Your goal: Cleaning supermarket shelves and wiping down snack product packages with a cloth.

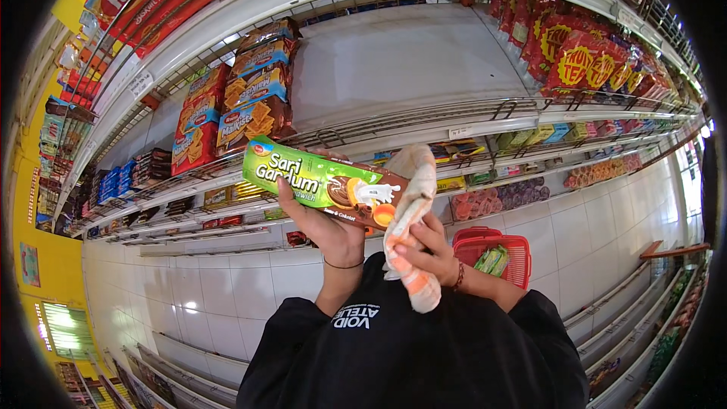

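Observation:
My left hand holds a green and brown pack of sandwich biscuits, its thumb across the front and the fingers behind. In my right hand is a bunched cloth, white with orange patches. The cloth's upper part lies against the right end of the pack, and its lower end hangs over my dark shirt. Both hands are in front of the shelf edge. Beyond the pack, red and brown packs of Malkist crackers stand stacked on the shelf.
A wire rail runs along the front of the white metal shelf. Red drink packets fill its right side. A red plastic basket with green packets stands on the tiled floor. More shelving is at the lower right.

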`<state>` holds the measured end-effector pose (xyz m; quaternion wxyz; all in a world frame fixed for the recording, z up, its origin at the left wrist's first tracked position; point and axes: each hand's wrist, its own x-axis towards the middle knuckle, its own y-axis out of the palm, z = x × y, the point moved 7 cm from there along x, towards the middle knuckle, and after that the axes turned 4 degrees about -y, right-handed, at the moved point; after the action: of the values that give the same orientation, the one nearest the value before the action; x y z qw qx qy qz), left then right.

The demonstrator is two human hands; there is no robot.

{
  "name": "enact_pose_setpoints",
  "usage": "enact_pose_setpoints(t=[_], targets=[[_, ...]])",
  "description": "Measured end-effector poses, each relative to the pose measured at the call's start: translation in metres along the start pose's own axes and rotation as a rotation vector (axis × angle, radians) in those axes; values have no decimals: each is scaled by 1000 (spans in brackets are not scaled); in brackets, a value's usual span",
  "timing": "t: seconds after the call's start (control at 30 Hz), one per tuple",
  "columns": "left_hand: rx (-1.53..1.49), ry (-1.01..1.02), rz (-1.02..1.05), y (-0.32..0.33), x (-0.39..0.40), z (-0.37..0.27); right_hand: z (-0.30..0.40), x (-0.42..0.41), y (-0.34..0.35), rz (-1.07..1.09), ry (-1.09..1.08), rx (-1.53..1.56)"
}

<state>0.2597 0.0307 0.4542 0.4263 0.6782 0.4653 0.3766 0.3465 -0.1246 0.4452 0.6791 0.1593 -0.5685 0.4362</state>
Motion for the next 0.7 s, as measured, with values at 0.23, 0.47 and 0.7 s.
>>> enact_pose_setpoints(t=[0.23, 0.47, 0.7], targets=[[4, -27, -98, -3, 0, -7, -29, -10, 1, -30, 312, 195], [331, -226, 144, -2, -7, -1, -80, -77, -20, -647, 1433, 870], [1041, -216, 315, -15, -22, 0, -41, 19, -94, -298, 701, 462]])
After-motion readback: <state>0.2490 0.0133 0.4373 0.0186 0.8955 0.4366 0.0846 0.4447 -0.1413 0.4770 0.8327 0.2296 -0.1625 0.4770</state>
